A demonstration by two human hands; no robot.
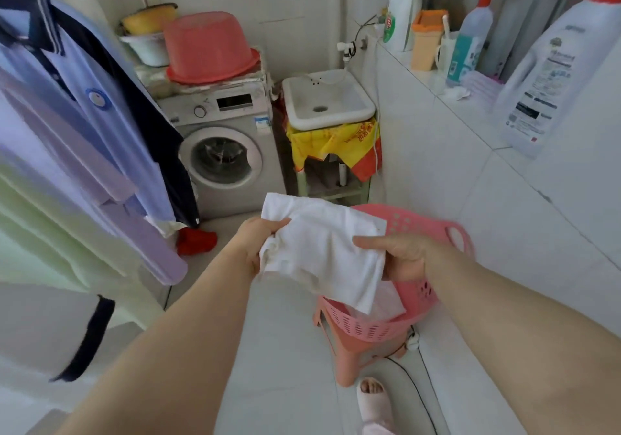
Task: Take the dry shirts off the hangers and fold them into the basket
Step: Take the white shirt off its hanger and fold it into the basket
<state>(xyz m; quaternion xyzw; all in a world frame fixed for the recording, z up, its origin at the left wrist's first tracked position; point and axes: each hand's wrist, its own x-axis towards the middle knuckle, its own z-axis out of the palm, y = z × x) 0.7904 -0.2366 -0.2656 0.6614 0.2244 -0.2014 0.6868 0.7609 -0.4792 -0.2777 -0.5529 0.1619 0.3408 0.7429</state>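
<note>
Our left hand and right hand pinch a folded shirt over the basket, white cloth already inside; several hung shirts remain.

Hands: two, the left hand and the right hand. White shirts: two, the upper white shirt and the lower white shirt. Basket: one. Stool: one. Hanging garments: at least four; overlap prevents an exact count. Washing machine: one. Sink: one. Basins: three, namely the red basin, the white basin and the yellow basin. Bottles: three, namely the white bottle, the clear bottle and the detergent jug. Slipper: one.
</note>
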